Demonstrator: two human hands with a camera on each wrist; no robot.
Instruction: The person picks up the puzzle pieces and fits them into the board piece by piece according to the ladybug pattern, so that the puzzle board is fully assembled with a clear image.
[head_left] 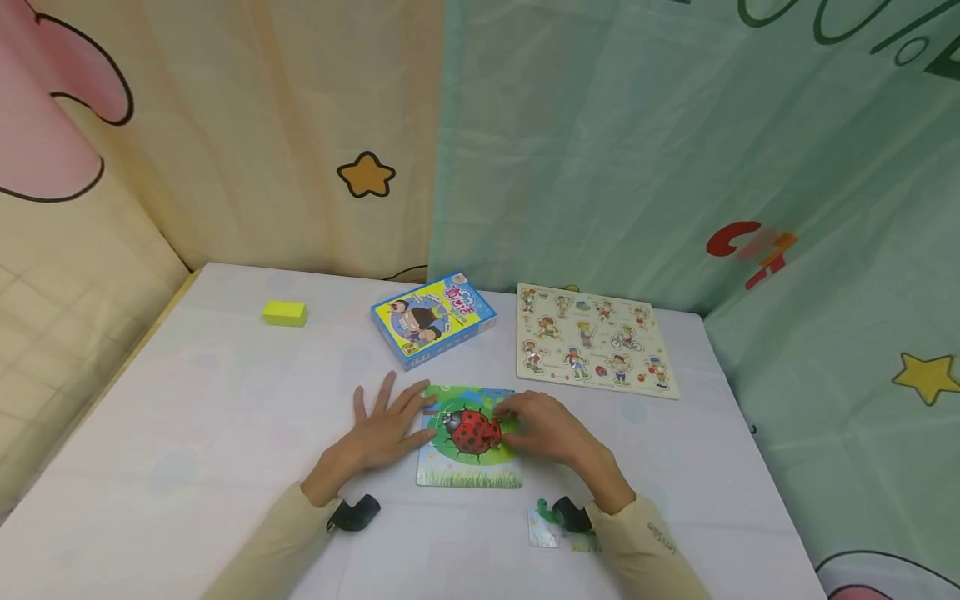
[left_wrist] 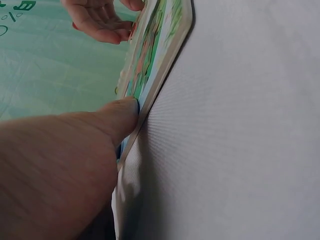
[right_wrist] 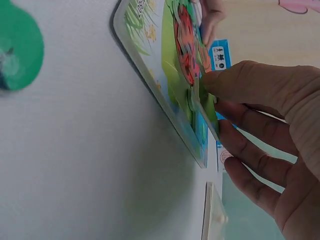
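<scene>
A square ladybug jigsaw puzzle (head_left: 468, 477) lies on the table between the two hands. My left hand (head_left: 381, 435) rests at its left side with the fingers spread, and in the left wrist view the thumb (left_wrist: 122, 117) presses on the board's edge. At the right side, my right hand (head_left: 551, 427) pinches a green puzzle piece (right_wrist: 209, 114) between thumb and fingers. That piece stands tilted over the board in the right wrist view, its inner edge close to the red ladybug part. Whether it touches the board is unclear.
Loose puzzle pieces (head_left: 543, 531) lie near the front, partly hidden by the right wrist camera and sleeve. Behind the puzzle are a blue and yellow box (head_left: 433, 318) and a wooden board with sports figures (head_left: 596, 340). A yellow block (head_left: 285, 313) sits at the back left.
</scene>
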